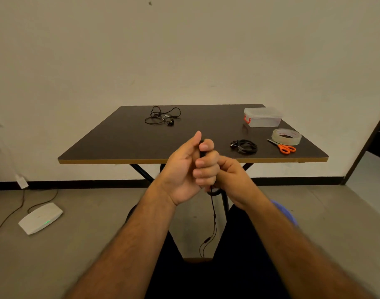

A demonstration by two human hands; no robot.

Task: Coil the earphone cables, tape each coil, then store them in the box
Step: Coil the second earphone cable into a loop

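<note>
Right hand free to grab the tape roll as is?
Probably not yet. The path to the tape roll looks clear, but the right hand and left hand are both wrapped around the earphone cable.

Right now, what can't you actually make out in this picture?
Head view only:
- Coil in the left hand: hidden by curled fingers, with the right hand behind.
- Earbuds of the hanging cable: lost against dark clothing.
- Tape on the coiled earphones: too small to tell.
- Box contents: blurred by cloudy walls.
- Tape roll label: too small.

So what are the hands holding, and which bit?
Both hands, left and right, grip a thin black earphone cable by its coiled upper part; the rest dangles.
</note>
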